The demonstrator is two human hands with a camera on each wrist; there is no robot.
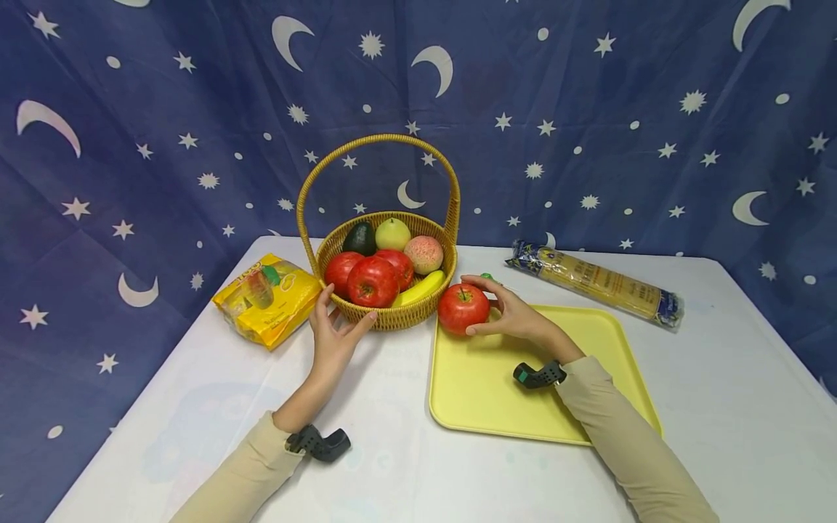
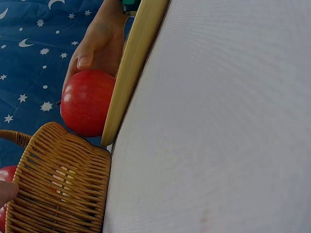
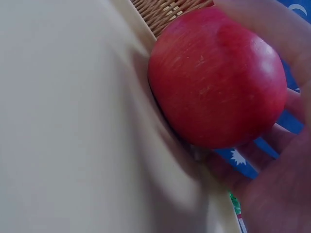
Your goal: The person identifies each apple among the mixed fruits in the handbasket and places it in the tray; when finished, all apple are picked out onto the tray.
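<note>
A red apple [image 1: 463, 309] is at the back left corner of the yellow tray [image 1: 497, 407], close beside the basket. My right hand [image 1: 506, 314] holds this apple, with thumb in front and fingers behind; the right wrist view shows the apple [image 3: 216, 80] against the tray's raised edge. The wicker basket [image 1: 405, 317] contains red apples [image 1: 373, 282], a banana [image 1: 420, 289], a peach [image 1: 423, 254], a pale green round fruit [image 1: 392, 234] and an avocado [image 1: 359, 239]. My left hand [image 1: 335, 341] grips the basket's front left rim, thumb [image 2: 7, 192] on the edge.
On the left lies a yellow snack bag [image 1: 268, 300]. A long clear pack of noodles [image 1: 595, 283] stretches behind the tray at the right. The basket's tall arched handle [image 1: 379, 138] rises above the fruit. A small green item [image 1: 489, 277] shows behind my right hand.
</note>
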